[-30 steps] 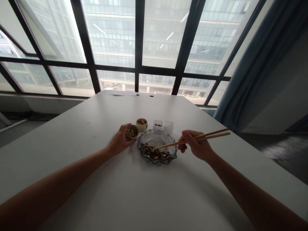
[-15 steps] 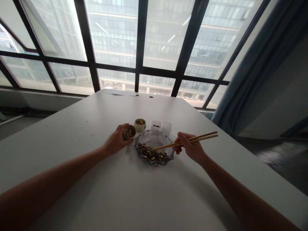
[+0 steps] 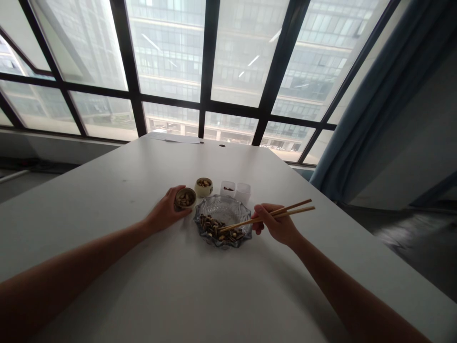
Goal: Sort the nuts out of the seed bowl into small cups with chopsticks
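Note:
My left hand is wrapped round a small cup that holds light-brown nuts, tilted a little toward me, left of a glass bowl. The glass bowl has a wavy rim, and dark seeds mixed with paler nuts lie along its near side. Between the fingers of my right hand is a pair of wooden chopsticks. Their tips reach down among the seeds in the bowl; whether they pinch anything is too small to tell.
Behind the bowl stand a second small cup with nuts and two white plastic containers, the left container with a few dark seeds and the right container beside it. Paper lies at the white table's far edge.
The chopstick tips have moved down and slightly left into the seeds, and their back ends have spread apart. My left hand still holds the cup; the whole view has shifted slightly.

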Motion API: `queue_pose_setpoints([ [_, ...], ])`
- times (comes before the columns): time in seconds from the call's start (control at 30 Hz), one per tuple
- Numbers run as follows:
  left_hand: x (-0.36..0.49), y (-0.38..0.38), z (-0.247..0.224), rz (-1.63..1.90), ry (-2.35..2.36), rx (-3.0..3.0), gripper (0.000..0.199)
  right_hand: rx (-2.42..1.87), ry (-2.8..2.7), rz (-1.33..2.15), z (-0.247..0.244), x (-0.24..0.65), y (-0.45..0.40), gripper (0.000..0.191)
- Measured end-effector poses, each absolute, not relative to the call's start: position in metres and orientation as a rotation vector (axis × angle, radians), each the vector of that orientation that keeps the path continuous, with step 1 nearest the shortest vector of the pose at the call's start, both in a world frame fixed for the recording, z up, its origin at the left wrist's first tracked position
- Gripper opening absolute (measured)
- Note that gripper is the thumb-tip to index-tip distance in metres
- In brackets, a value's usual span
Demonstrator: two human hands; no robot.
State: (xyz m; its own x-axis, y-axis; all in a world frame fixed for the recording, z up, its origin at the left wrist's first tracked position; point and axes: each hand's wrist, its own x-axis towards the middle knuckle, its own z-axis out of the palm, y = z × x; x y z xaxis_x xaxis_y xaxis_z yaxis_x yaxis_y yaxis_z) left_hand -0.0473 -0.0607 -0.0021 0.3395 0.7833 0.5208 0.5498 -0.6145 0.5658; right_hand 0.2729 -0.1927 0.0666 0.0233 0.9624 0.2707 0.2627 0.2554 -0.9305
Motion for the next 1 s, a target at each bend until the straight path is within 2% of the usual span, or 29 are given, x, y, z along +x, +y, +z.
queue_pose_setpoints([
  [0.47,-0.05,-0.059,-0.005,1.143,1.18,2.306,0.075,-1.133,-1.285,0.837,0.057,0.277,-0.185,0.06],
  [1.0,-0.049,-0.061,-0.003,1.129,1.177,2.304,0.074,-1.022,-0.976,1.036,0.054,0.285,-0.172,0.055],
])
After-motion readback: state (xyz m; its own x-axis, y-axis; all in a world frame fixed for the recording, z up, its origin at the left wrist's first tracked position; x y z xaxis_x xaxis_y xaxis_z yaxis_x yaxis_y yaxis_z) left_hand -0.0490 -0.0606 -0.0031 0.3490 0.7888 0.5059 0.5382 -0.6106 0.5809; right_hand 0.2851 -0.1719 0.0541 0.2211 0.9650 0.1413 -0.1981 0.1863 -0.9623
